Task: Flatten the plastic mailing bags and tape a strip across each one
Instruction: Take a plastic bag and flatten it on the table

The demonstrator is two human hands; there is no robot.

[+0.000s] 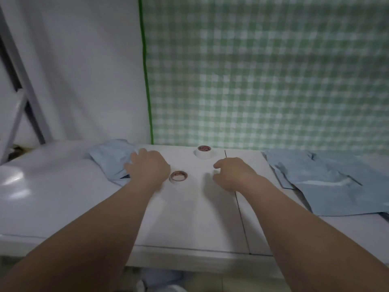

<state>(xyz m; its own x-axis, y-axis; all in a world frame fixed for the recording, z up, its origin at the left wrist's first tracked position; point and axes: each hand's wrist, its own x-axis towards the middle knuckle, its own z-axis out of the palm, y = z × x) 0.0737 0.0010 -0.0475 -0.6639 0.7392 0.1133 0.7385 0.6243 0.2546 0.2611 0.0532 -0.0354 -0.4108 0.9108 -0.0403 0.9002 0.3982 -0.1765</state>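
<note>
Lying at the far left of the white table: a crumpled pale blue plastic mailing bag, touched at its right edge by the left hand, too blurred to tell whether gripping or only pressing. Over the table's middle, the right hand, fingers loosely curled and holding nothing, between a small clear tape roll with brown core and a flattened pile of pale blue bags at the right. Farther back, beyond both hands, a white tape roll with red core.
</note>
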